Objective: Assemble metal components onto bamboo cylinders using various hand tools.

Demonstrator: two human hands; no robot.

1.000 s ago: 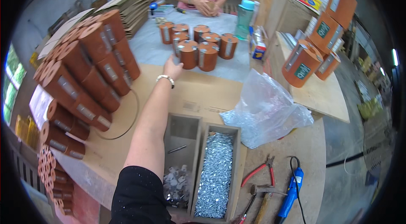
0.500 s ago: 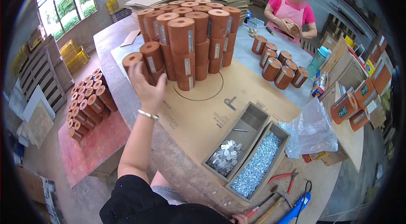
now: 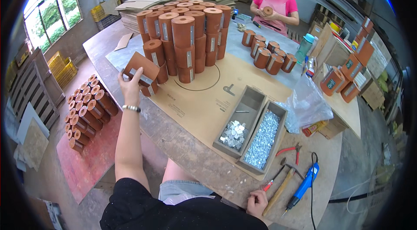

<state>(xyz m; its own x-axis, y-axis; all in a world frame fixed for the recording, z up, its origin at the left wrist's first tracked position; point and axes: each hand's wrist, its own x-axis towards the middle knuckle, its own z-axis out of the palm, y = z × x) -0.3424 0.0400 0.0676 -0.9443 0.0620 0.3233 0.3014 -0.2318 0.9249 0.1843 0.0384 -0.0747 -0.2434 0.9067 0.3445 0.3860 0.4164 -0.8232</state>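
Note:
My left hand (image 3: 130, 83) grips a brown cylinder (image 3: 142, 66) with a pale metal strip on its side, thumb on one face and fingers partly hidden behind it. The cylinder is tilted over another brown cylinder (image 3: 150, 87) at the near left of a stacked group. Behind it rise tall stacks of similar cylinders (image 3: 183, 34), each with a round hole in its top. At the table's near edge my right hand (image 3: 257, 201) is closed with fingers curled, close beside a red-handled tool (image 3: 268, 185). Whatever it may hold is hidden.
A grey two-part tray (image 3: 220, 145) holds metal plates and rivets. Pliers (image 3: 297, 154), a hammer (image 3: 278, 191) and a blue electric screwdriver (image 3: 306, 184) lie right of my right hand. Across the table a person (image 3: 274, 6) in pink holds a cylinder. More cylinders (image 3: 89, 110) stand on a red table.
My left hand has taken hold of the near-left top cylinder and tipped it over to the left. My right hand now shows more fully at the table edge. The view has shifted.

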